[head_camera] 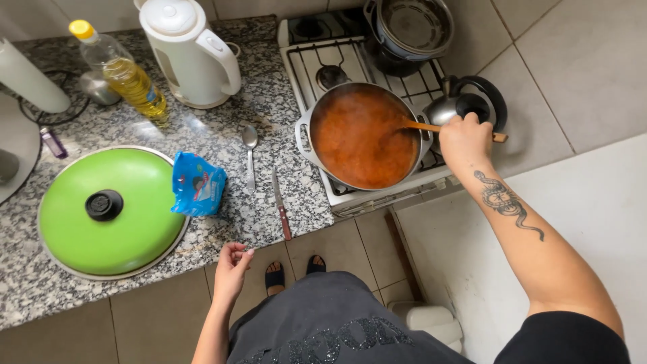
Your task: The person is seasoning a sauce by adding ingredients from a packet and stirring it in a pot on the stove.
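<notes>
A small kitchen seen from above: a speckled grey granite table (pixel 222 141) runs along the left, a white gas stove (pixel 350 50) sits beside it, and pale tiles cover the floor. On the front burner stands a wide metal pot (pixel 304 138) nearly full of thick orange-red sauce (pixel 360 138). The right hand (pixel 465 140) is closed around the handle of a wooden spoon (pixel 421 126), fingers wrapped firmly over it just outside the pot's right rim. The spoon's long axis lies almost level, running left to right; its bowl end points left and dips into the sauce, while the butt of the handle sticks out past the hand toward a dark-handled steel kettle (pixel 465 104). The left hand (pixel 232 266) hangs free below the table edge, fingers loosely curled and holding nothing.

Judging by the scene, the cooking looks well on: the sauce appears blended and the green round lid (pixel 111 209) is set aside on the table. A torn blue packet (pixel 197 183), a metal spoon (pixel 250 156) and a red-handled knife (pixel 281 204) lie close by, so the adding seems done and the stirring remains.
</notes>
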